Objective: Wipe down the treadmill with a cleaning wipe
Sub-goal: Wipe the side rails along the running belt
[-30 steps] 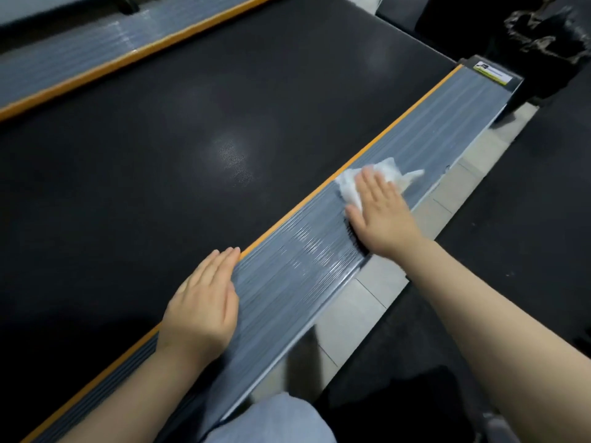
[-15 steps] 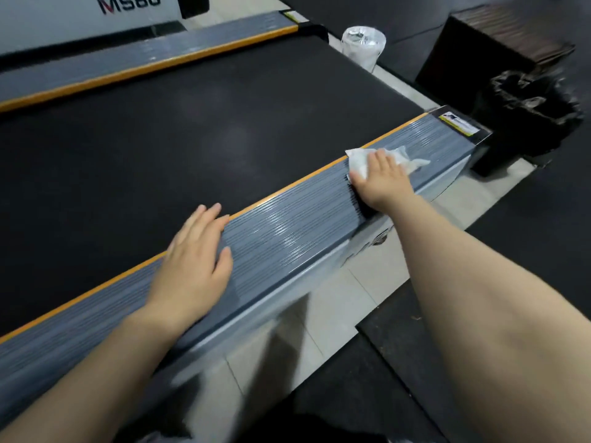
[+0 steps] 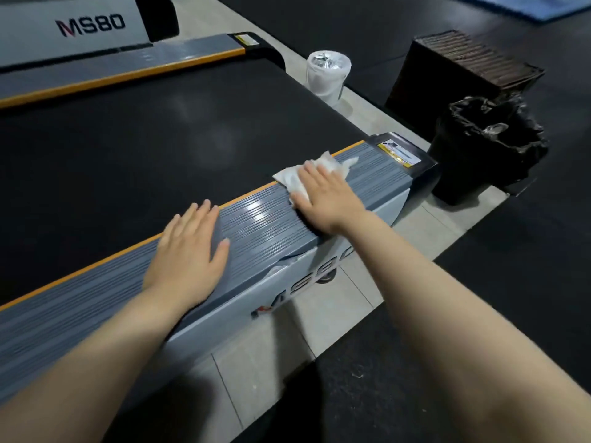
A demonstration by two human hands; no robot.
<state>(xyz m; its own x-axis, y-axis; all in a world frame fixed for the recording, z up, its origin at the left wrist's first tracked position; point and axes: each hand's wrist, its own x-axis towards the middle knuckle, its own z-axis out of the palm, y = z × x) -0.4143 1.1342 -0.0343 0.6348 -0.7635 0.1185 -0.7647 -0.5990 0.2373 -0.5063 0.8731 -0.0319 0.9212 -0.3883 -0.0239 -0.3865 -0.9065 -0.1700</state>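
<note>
Your right hand [image 3: 326, 196] is flat, fingers straight, pressing the wipe [image 3: 299, 179] onto the grey side rail [image 3: 256, 231] near its end cap; left hand [image 3: 188, 251] rests open alongside. Wipe's already overhanging the belt [image 3: 144, 148], so it could bunch up.

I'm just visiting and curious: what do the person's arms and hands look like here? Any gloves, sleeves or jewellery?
Both arms are bare up to the frame's edge, with no sleeves in view. The left hand and right hand wear no gloves, and no rings, watch or wristbands show. Nails look short and unpainted.
</note>
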